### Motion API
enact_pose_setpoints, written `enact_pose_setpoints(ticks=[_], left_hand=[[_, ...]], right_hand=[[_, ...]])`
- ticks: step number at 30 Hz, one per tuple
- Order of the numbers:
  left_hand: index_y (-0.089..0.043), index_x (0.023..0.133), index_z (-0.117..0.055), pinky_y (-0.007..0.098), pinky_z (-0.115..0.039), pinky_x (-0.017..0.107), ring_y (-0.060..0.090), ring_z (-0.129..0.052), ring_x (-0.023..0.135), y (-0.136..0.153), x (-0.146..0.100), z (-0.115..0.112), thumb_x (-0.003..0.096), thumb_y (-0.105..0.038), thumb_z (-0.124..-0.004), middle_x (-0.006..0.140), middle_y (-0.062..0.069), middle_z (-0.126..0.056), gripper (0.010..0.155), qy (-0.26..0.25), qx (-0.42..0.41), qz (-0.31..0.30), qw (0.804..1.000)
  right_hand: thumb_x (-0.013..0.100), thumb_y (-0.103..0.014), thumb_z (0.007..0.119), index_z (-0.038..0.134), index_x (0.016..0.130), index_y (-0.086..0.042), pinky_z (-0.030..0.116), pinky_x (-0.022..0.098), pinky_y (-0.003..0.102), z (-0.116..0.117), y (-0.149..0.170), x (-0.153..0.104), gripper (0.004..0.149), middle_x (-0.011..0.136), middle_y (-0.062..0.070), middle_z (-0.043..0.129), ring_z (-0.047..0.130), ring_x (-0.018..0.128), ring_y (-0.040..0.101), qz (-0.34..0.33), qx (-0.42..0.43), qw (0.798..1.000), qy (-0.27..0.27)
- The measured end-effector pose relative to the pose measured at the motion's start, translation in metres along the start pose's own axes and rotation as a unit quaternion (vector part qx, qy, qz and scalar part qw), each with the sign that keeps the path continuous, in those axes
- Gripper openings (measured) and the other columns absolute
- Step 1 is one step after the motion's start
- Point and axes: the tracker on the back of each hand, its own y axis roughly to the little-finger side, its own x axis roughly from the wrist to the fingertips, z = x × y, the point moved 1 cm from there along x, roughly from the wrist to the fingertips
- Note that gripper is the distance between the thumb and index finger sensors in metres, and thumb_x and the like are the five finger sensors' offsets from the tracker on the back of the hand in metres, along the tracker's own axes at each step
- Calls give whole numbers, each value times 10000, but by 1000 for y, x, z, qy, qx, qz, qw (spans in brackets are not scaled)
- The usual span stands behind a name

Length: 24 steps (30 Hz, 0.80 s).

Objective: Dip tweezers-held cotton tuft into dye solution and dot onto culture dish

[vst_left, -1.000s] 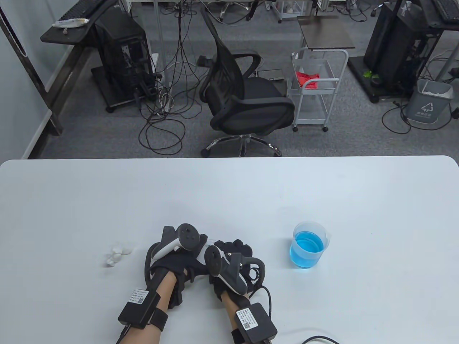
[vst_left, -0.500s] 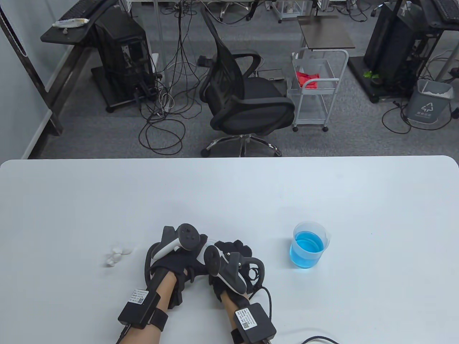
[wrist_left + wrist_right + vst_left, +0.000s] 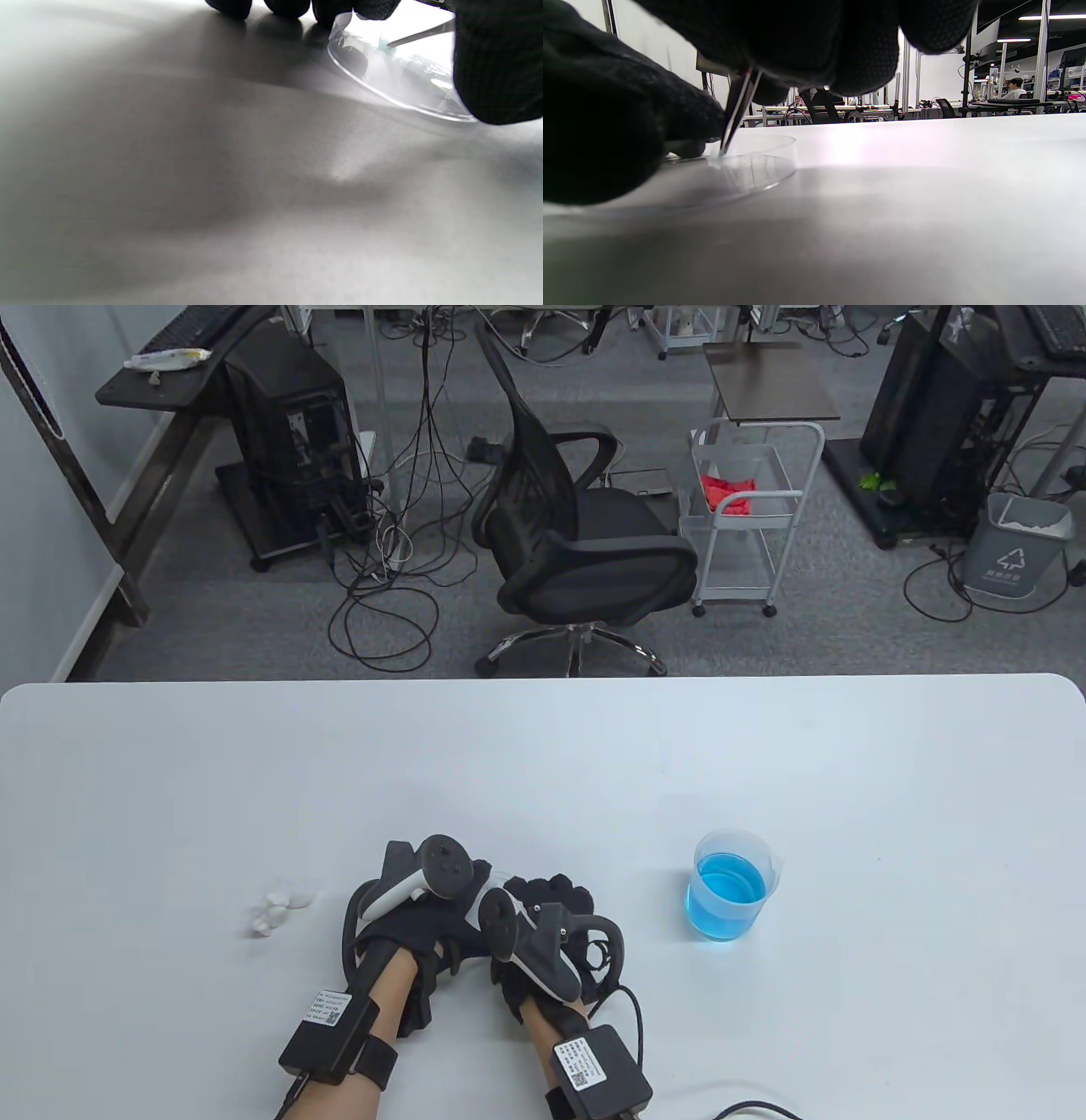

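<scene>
Right hand (image 3: 543, 937) slightly leftward, pinching tweezers (image 3: 736, 111), tips seemingly inside culture dish (image 3: 755, 163) below.

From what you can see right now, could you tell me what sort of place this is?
Probably a robotics or data-collection lab in an office: a white table, an office chair, computer towers with loose cables, and more workstations in the right wrist view.

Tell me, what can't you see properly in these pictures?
- Clear round plastic culture dish: hidden under both hands in the table view.
- Cotton tuft at the tip of the thin metal tweezers: too small and pale to make out in the right wrist view; a gloved finger cuts off the tweezers in the left wrist view.
- Dye dots in the dish: glare and blur hide them.
</scene>
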Motion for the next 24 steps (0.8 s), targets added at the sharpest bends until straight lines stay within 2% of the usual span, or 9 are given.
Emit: enact_pose_setpoints(ticks=[24], left_hand=[[-405,1140,-210,485,-322,847,228,-197,1197,0,0,0,421,-741,-804,1216,-126,-179,992,1,0,0,1000]], right_hand=[[427,-273,810,941,762,-172,657,604,582,4,-5,0,374,564,-6,960,907,724,244,-8,-6,1000,-9]])
